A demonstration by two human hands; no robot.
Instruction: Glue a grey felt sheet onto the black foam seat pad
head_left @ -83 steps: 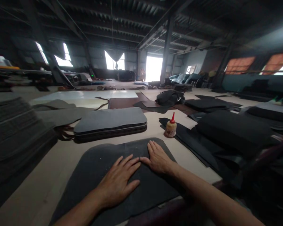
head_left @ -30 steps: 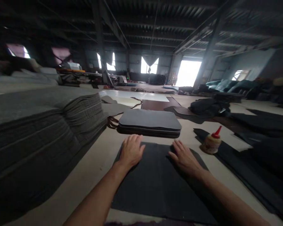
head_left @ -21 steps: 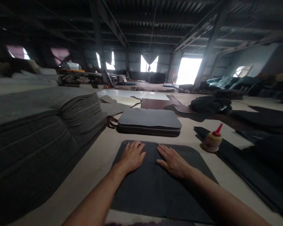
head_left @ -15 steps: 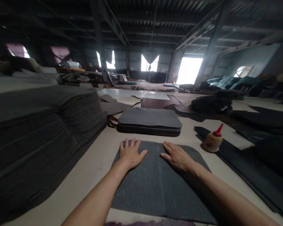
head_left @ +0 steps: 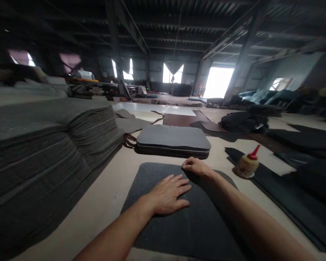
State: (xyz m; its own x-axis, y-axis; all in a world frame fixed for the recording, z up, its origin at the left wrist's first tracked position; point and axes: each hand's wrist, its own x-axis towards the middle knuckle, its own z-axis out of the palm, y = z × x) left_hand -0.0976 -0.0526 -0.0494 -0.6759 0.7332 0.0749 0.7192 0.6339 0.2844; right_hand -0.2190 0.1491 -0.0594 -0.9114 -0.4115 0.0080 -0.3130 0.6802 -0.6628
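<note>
A dark grey felt sheet with rounded corners [head_left: 152, 224] lies flat on the beige table in front of me. My left hand [head_left: 167, 194] rests open and flat on the middle of the sheet, fingers spread toward the right. My right hand [head_left: 195, 167] sits at the sheet's far edge with its fingers curled over or pinching that edge. Just beyond lies a low stack of similar grey sheets [head_left: 172, 141].
A tall pile of grey felt sheets [head_left: 43, 145] fills the left side. A glue bottle with a red nozzle [head_left: 248, 164] stands to the right on the table [head_left: 108, 188]. Black sheets [head_left: 293, 188] and dark bundles cover the right side and back.
My left hand slid back from the sheet's far left corner to its middle. My right hand moved to the far edge and curled its fingers on it.
</note>
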